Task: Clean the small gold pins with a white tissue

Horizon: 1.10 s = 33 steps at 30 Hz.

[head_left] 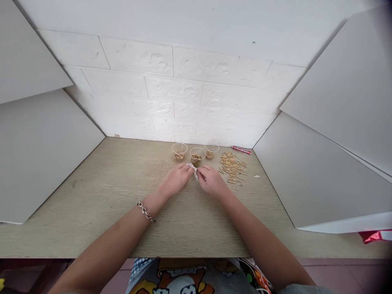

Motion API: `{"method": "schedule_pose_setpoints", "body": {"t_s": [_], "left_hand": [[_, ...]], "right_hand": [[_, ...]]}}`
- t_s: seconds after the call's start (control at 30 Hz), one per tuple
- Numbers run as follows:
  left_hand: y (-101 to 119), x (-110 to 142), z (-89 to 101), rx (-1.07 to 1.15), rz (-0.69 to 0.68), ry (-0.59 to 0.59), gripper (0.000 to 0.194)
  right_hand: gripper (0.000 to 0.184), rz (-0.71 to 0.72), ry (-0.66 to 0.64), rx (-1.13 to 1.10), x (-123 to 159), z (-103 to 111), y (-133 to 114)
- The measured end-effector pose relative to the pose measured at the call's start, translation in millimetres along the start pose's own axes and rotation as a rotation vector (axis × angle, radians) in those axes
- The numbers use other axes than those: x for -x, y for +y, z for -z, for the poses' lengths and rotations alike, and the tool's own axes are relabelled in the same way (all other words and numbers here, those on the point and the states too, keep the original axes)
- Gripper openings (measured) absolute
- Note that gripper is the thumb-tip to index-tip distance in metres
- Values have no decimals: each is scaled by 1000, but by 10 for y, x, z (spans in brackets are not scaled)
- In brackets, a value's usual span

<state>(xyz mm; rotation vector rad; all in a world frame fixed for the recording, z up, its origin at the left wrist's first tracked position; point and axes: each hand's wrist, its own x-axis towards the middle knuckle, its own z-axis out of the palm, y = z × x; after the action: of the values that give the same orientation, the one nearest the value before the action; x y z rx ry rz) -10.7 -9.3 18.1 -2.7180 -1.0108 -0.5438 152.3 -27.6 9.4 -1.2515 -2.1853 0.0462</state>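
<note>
Both hands meet at the middle of the wooden table [101, 204]. My left hand [178, 178] and my right hand [211, 180] pinch a small white piece [194, 168] between their fingertips; what it is I cannot make out. A chain bracelet [146, 212] sits on my left wrist. Just beyond the hands stand three small clear cups [197, 155] holding gold-coloured screws. A loose pile of gold screws [232, 166] lies to the right of my right hand.
A red pen [241, 150] lies by the white brick wall at the back right. A small white scrap [256, 176] lies right of the pile. White panels [321, 175] close in the table on both sides. A red object [372, 235] shows at the far right edge.
</note>
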Motion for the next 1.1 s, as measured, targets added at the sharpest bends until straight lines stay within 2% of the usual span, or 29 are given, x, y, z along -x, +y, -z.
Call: {"method": "schedule_pose_setpoints", "body": {"t_s": [0.5,0.87,1.1], "left_hand": [[-49,-23,6,15,-80,-7,13],[-87,-15,-78,22,-133,8,14],[-35,-23,-41,16,-68,-5,12]], "right_hand": [[19,26,-37,-46,2,0,29],[20,87,-107,2,-4,25,71],[20,79,-113,-3,-10,31,61]]}}
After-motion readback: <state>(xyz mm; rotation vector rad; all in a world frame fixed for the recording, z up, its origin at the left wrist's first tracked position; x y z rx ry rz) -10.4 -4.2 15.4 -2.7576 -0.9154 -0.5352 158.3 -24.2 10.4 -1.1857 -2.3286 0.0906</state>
